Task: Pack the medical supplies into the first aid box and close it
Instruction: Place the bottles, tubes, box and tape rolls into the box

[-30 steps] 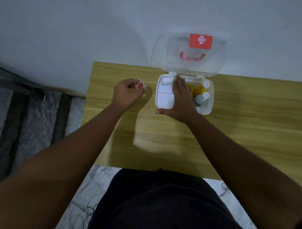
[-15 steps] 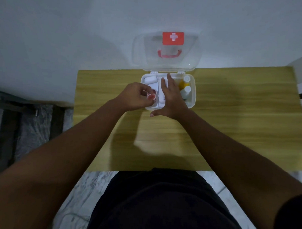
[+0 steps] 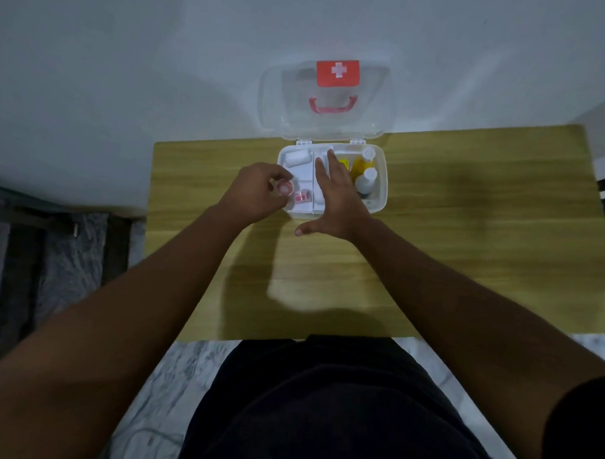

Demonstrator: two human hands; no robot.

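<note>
The white first aid box (image 3: 381,184) stands open at the far edge of the wooden table (image 3: 465,235), its clear lid (image 3: 274,101) with a red cross label and red handle leaning back against the wall. My left hand (image 3: 258,191) holds a small red-and-white tape roll (image 3: 284,187) over the box's left compartment. A second small red item (image 3: 302,196) lies in that compartment, and a white bandage roll (image 3: 297,158) lies at its back. My right hand (image 3: 336,199) rests flat, fingers spread, on the box's middle. White-capped bottles (image 3: 366,178), one yellow, stand in the right compartment.
A white wall rises just behind the table. On the left, beyond the table edge, there is dark marbled floor with dark bars (image 3: 19,253). My dark clothing fills the bottom of the view.
My left hand has carried the tape roll from the table left of the box to over the left compartment. My right hand stays flat on the box.
</note>
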